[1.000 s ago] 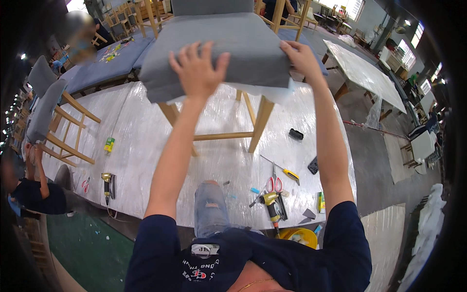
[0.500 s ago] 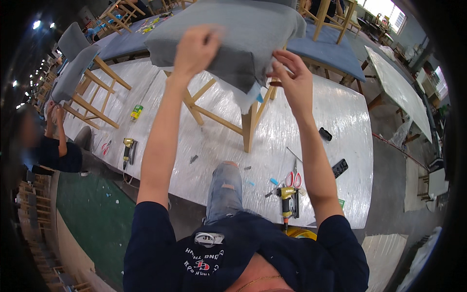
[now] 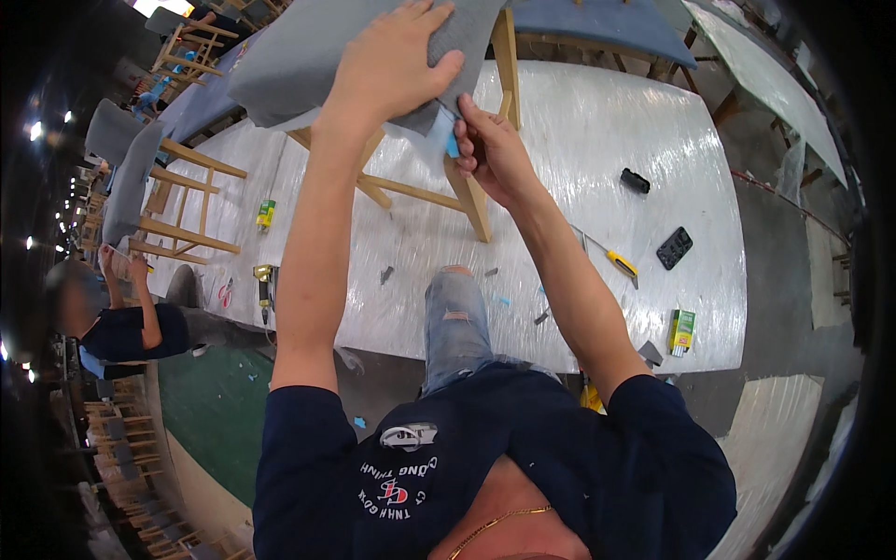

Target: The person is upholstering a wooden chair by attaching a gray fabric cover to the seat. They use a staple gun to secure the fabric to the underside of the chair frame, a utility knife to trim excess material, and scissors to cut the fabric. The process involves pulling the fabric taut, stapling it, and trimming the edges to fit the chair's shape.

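In the head view I see my left hand pressed flat on top of the grey cushion of a chair, fingers together and curled over its near edge, thumb hooked round the corner. My right hand sits just beneath that corner, fingers pinched shut on the fabric edge where a bit of blue lining shows. The cushion rests on a wooden frame that stands on the plastic-wrapped worktop. On the worktop to my right lie a yellow-handled knife, two small black items and a green box. To my left are a staple gun and a green can. Another person works at the far left.
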{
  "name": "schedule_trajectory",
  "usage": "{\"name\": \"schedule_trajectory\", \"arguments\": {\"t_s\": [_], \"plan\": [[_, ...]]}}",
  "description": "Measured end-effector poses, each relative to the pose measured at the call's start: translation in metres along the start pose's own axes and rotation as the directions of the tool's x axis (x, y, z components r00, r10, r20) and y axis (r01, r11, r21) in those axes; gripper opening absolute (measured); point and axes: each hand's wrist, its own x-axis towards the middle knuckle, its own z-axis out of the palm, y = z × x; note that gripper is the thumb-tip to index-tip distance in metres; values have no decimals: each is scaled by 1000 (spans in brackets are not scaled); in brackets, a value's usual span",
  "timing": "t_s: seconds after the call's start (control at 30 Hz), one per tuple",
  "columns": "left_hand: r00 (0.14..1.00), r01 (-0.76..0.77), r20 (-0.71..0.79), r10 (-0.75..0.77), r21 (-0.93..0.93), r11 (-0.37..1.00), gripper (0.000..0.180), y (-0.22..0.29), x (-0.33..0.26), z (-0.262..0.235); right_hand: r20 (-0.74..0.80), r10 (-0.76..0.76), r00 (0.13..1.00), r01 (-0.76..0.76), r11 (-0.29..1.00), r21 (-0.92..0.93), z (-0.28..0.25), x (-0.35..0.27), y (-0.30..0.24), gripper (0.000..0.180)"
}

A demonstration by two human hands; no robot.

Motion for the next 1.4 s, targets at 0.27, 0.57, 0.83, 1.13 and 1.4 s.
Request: {"name": "schedule_trajectory", "arguments": {"t_s": [0.27, 0.57, 0.83, 1.13, 1.4], "plan": [[986, -111, -104, 132, 186, 976, 59, 18, -13, 7, -34, -225, 974, 220, 968, -120, -20, 1, 41, 43], [721, -79, -687, -96, -219, 973, 53, 27, -53, 70, -42, -232, 972, 215, 945, -247, -29, 0, 39, 39], [520, 116, 105, -848, -992, -51, 38, 67, -109, 117, -99, -243, 965, 209, 941, -266, -22, 0, 31, 44], [632, 258, 138, -763, -965, 39, 45, 45, -113, 116, -138, -212, 967, 160, 936, -315, -15, -6, 28, 45], [693, 136, -10, -721, -980, 144, 43, 33, -128, 139, -47, -287, 957, 262, 922, -286, -31, -2, 59, 40]]}}
